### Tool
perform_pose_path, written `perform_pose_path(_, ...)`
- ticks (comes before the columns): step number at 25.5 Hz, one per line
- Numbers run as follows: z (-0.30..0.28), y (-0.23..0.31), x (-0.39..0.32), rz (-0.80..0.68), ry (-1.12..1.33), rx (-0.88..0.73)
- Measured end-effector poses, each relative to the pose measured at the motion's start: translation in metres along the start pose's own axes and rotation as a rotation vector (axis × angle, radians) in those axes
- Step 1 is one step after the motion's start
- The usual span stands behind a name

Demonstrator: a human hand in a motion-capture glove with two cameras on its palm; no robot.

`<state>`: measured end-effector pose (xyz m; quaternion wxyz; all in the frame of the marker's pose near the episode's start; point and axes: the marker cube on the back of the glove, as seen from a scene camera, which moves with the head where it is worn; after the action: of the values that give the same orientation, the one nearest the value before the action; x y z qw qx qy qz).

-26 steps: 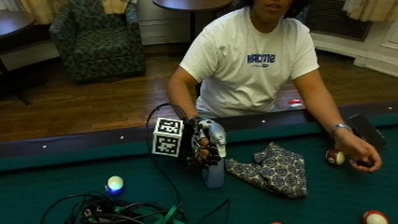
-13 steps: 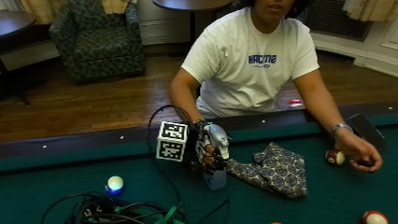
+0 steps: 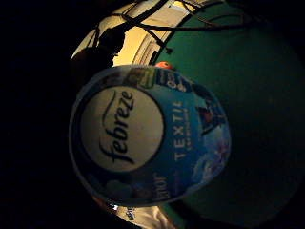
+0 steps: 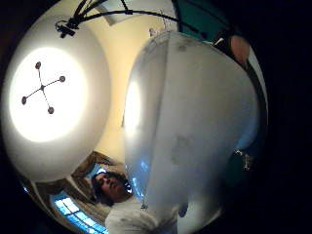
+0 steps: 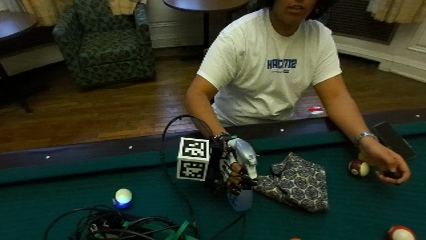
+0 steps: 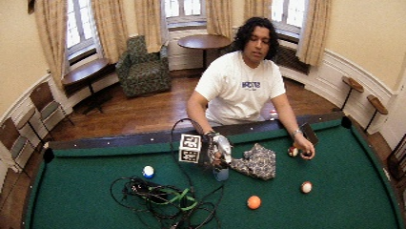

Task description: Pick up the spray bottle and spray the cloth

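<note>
My gloved right hand [image 5: 225, 171] grips a spray bottle [image 5: 242, 196] upright, fingers curled round its neck below the grey-white spray head. The bottle's base is at the green felt; I cannot tell whether it touches. A dark patterned cloth [image 5: 297, 182] lies crumpled on the felt just beside the bottle, on the nozzle's side. In the wide outside view the hand [image 6: 211, 153], bottle [image 6: 220, 171] and cloth [image 6: 258, 162] sit near the person's rail. The blue Febreze label [image 3: 143, 138] fills the little finger side palm view. The pale spray head [image 4: 195, 131] fills the thumb side view.
The person's bare left hand [image 5: 387, 167] rests on the felt by a maroon ball [image 5: 359, 168]. A white-blue ball [image 5: 122, 196] and a tangle of cables [image 6: 158, 195] lie to the other side. An orange ball [image 6: 254, 202] and another ball [image 6: 306, 187] sit further out.
The gloved hand has shifted the bottle slightly toward the cloth and away from the rail. The cloth and the bare hand have stayed put.
</note>
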<state>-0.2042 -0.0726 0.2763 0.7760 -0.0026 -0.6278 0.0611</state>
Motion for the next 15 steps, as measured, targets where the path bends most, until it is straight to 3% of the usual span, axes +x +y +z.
perform_pose_path(15, 0.01, -0.024, -0.008, 0.008, 0.054, 0.064)
